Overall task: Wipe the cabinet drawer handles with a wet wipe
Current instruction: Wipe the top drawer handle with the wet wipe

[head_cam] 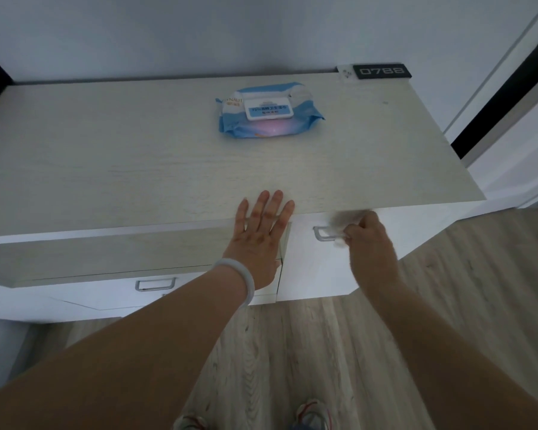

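Note:
A light wooden cabinet top (137,156) carries a blue pack of wet wipes (269,111) near its back middle. My left hand (260,240) lies flat with fingers spread over the top's front edge. My right hand (370,235) is closed on a white wet wipe (347,218), blurred, pressed against the right end of a metal drawer handle (323,234) on the white upper right drawer. A second metal handle (155,284) sits on a lower drawer to the left, untouched.
A black plate with digits (382,70) and a small white piece (346,72) sit at the top's back right corner. A white door frame (510,88) stands to the right. Wood-look floor (292,352) lies below, with my shoes (311,414) at the bottom edge.

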### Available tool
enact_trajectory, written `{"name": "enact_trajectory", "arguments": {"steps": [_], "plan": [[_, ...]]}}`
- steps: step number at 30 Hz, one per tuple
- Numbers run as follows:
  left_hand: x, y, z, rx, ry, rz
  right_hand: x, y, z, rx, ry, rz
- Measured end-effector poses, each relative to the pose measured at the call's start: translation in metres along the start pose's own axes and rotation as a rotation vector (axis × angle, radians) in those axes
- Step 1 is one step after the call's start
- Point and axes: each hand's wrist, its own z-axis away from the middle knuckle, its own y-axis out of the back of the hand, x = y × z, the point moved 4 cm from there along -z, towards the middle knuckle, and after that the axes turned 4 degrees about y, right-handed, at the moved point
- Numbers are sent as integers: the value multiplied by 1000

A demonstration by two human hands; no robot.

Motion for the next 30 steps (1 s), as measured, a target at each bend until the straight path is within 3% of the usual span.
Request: {"name": "enact_trajectory", "arguments": {"steps": [5, 8, 13, 16, 19, 23, 26, 28, 30], "plan": [[1, 2, 0, -16, 2, -1, -32, -16, 4, -24, 37, -169], [0, 3, 0, -23, 1, 17, -2, -3, 3, -45, 102, -103], [0, 4, 1, -24, 0, 17, 14, -3, 1, -29, -28, 8], [0, 3, 1, -16, 4, 16, -23, -14, 5, -29, 130, -65], [0, 3, 1, -21, -3, 14, -18, -12, 4, -36, 178, -92], [0, 3, 1, -19, -4, 16, 36, 12, 10, 63, -67, -124], [-1, 1, 1, -5, -6, 20, 66, 18, 34, 185, -441, -295], [-1, -1, 0, 20, -7, 27, 74, 6, 49, 151, -644, -380], [-1, -1, 0, 48, -6, 24, 76, -12, 55, 17, -685, -298]]}}
